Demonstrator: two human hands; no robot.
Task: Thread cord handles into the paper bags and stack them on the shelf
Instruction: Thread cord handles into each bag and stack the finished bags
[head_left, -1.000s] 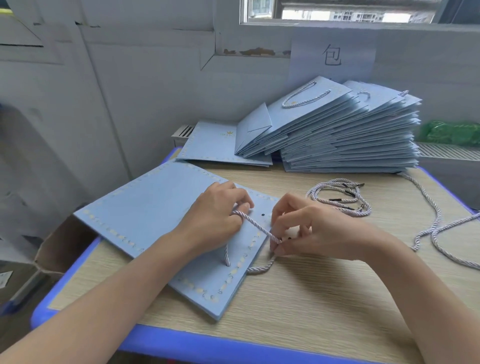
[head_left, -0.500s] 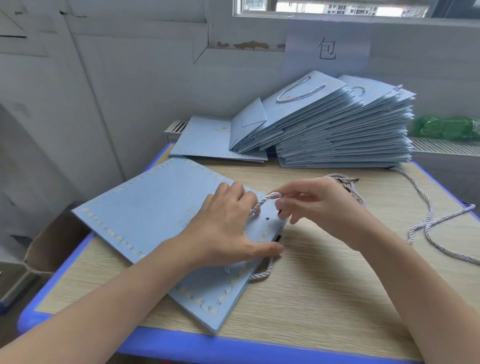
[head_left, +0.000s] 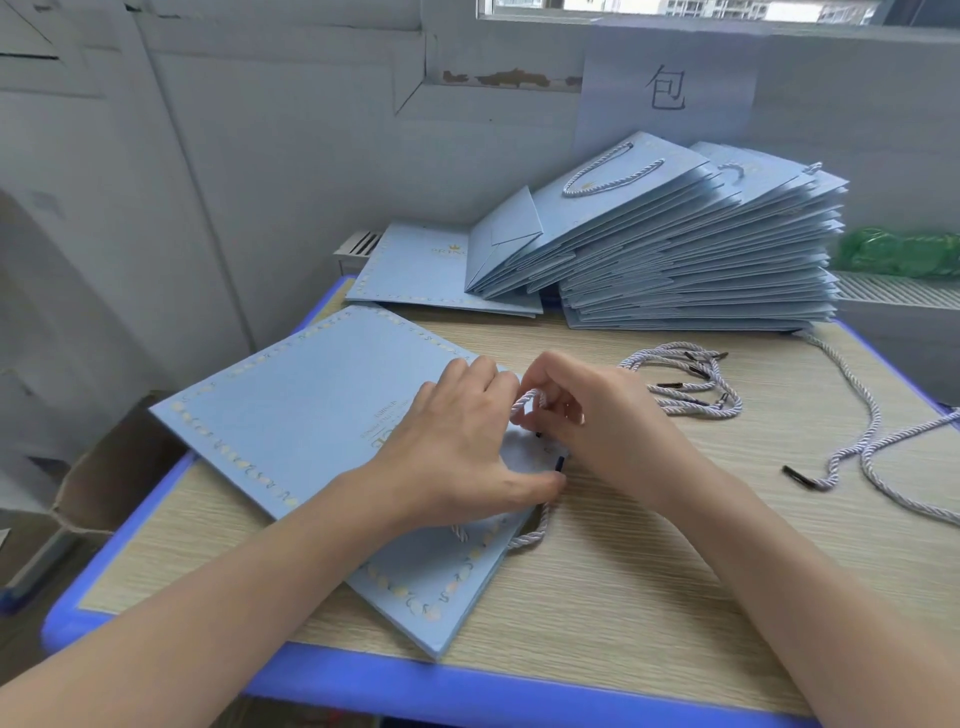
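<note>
Head view bag: one flat, long axis diagonal, mouth toward hands
left hand: spread, pressing bag
right hand: pinching cord
loose cords: several, uncountable, right of bag

We saw only two bare forearms and two hands, entering from the near edge. The left hand and the right hand wore no gloves, rings, or bracelets that we could see. Neither wrist carried a watch or band. No sleeve reached into view on either arm; both forearms were uncovered up to where the frame cut them off. The fingers were slim, with short, unpainted nails where we could make them out. We saw no markings on either arm.
</note>
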